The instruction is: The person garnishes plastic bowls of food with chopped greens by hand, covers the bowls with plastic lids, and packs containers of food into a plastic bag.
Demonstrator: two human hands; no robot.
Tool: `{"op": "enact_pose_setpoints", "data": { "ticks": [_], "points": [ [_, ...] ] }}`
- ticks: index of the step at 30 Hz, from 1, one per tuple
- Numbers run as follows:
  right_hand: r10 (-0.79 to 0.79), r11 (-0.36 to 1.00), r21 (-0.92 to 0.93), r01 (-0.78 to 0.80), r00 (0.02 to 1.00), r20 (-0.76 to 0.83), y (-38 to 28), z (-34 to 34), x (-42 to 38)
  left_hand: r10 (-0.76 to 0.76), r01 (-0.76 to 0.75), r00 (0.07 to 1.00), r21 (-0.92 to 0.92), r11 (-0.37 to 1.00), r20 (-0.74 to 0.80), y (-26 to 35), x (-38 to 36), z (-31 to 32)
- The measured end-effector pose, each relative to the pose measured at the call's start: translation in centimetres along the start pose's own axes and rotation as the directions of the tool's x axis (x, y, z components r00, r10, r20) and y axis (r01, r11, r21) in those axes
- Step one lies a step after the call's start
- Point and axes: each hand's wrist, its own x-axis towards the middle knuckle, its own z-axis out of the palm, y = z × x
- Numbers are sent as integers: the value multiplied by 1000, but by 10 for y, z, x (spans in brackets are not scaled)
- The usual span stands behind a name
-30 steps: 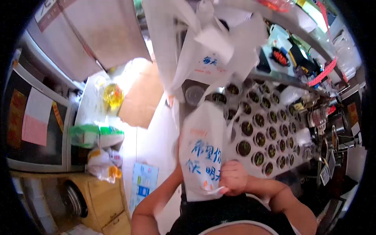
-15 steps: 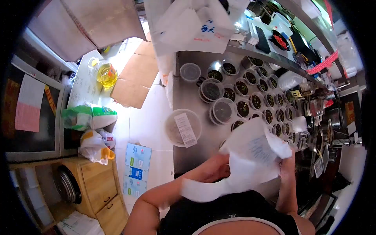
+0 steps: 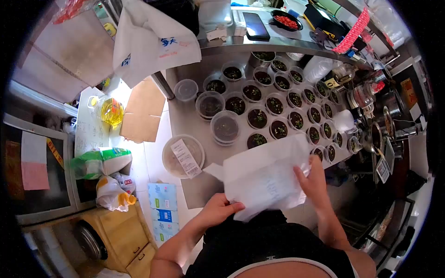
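A white carrier bag [image 3: 264,171] with faint blue print is spread between my two hands, just over the near edge of the steel counter. My left hand [image 3: 221,207] pinches its lower left corner, the thumb lying on top. On the opposite side my right hand [image 3: 311,181] grips the bag, thumb on the upper face. Beyond the bag stand rows of round clear tubs [image 3: 257,117] with dark contents and green bits. Left of it, a round lidded container [image 3: 169,157] carries a white printed receipt [image 3: 186,159].
Stacked tubs with clear lids [image 3: 225,126] stand on the counter's left part. Overhead runs a steel shelf [image 3: 259,46] with a phone [image 3: 255,26] and a black bowl of red pieces [image 3: 286,20]. Another white bag [image 3: 153,44] hangs at its left end. Pots [image 3: 391,120] crowd the right.
The bag has been turned and flattened out, moving slightly left. My left hand now shows at its corner, my right hand has come inward, and the camera view has shifted.
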Motion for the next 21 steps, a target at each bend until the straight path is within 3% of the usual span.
{"op": "enact_pose_setpoints", "data": {
  "ticks": [2,3,4,5,6,8,9,11,12,13,15,17,18,20,21],
  "points": [
    [-219,950,-251,184,969,-117,-17,3,-5,55,-57,993,-11,998,-104,13,-9,10],
    [-268,956,-91,278,957,109,-27,7,-10,62,-55,990,66,996,-125,19,-11,16],
    [-339,940,88,329,885,318,-37,13,-16,70,-49,987,142,989,-145,25,-11,24],
    [-412,909,299,291,739,533,-45,25,-18,81,-44,983,219,975,-164,28,-10,31],
    [-410,911,284,298,592,694,-62,30,-16,105,-37,976,331,943,-190,24,-9,36],
    [-450,890,289,352,587,673,-43,58,-13,145,1,960,522,853,-240,2,-6,47],
    [-471,878,291,380,580,665,-35,66,-12,233,-88,939,477,874,-253,-4,-10,40],
    [-625,777,294,557,620,475,-19,60,-8,-5,89,802,112,990,-598,-54,-25,15],
    [-696,716,282,639,617,367,-10,55,-5,-87,-126,785,-295,947,-613,-28,-42,9],
    [-727,681,181,709,627,280,-2,52,-1,-161,-334,783,-625,706,-601,-2,-58,4],
    [-523,747,-97,657,672,525,32,51,11,-281,-543,668,-710,448,-689,-8,-80,-6],
    [-452,871,-24,492,818,356,42,74,19,-56,-573,406,-302,762,-912,-35,-83,0],
    [-394,915,24,403,878,274,42,78,21,96,-518,279,-66,853,-956,-44,-84,6],
    [-662,749,154,644,736,143,13,75,17,169,-281,204,107,954,-964,-31,-71,35],
    [-731,681,244,690,661,169,-8,77,5,211,-139,188,186,973,-959,-19,-63,49]
  ]
}}
